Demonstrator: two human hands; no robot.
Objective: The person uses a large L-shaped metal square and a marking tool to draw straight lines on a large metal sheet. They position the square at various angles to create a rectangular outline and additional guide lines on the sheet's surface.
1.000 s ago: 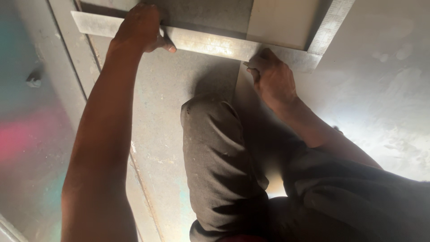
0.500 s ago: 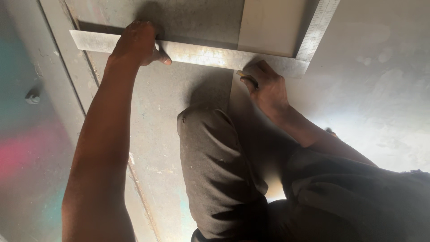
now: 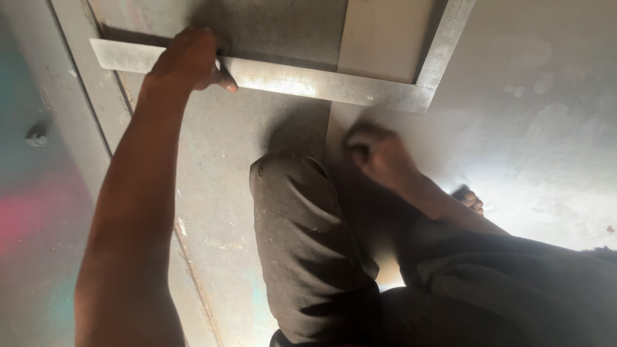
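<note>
A steel L-shaped square lies flat on a grey sheet. Its long arm runs left to right and its short arm goes up at the right. My left hand presses down on the long arm near its left end, thumb hooked over the lower edge. My right hand is below the square's corner, apart from it and blurred. Its fingers are curled and nothing shows inside them. A pale panel lies under the corner of the square.
My bent knee in dark trousers sits just below the square, between my arms. Bare toes show to the right. Raised metal strips run along the left, with a small knob beside them.
My right hand has pulled down and away from the square's corner, where it rested before. The left hand stays pressed on the long arm. The view has shifted slightly.
</note>
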